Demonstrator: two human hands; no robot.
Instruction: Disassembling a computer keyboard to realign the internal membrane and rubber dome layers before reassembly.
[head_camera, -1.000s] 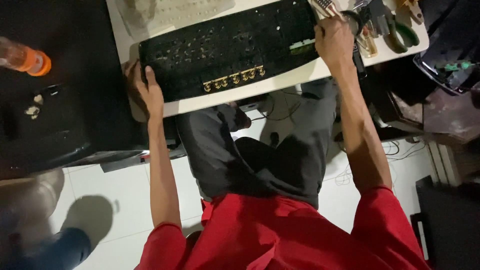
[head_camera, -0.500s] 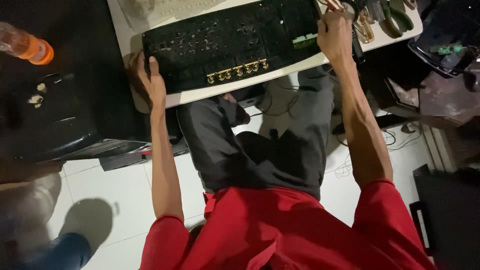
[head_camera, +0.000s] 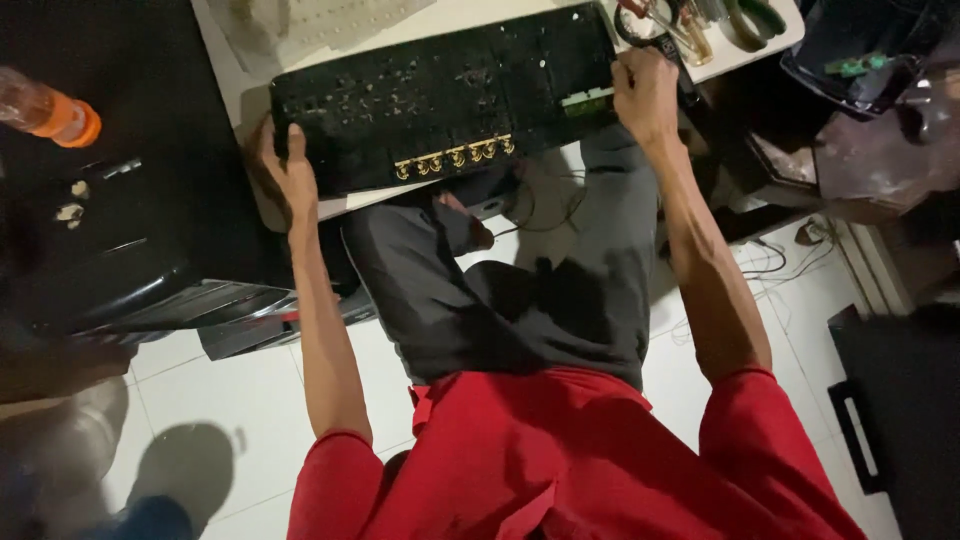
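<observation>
Circuit board (head_camera: 450, 90) | left hand (head_camera: 285, 170) fingers grip left end | right hand (head_camera: 648, 95) fingers grip right end

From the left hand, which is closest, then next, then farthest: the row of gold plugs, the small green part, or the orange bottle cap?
Measured from the left hand, in the head view:
1. Row of gold plugs, on the black board's near edge, just right of the hand.
2. Orange bottle cap, off to the left on the dark surface.
3. Small green part, at the board's far right end, beside the right hand.
</observation>
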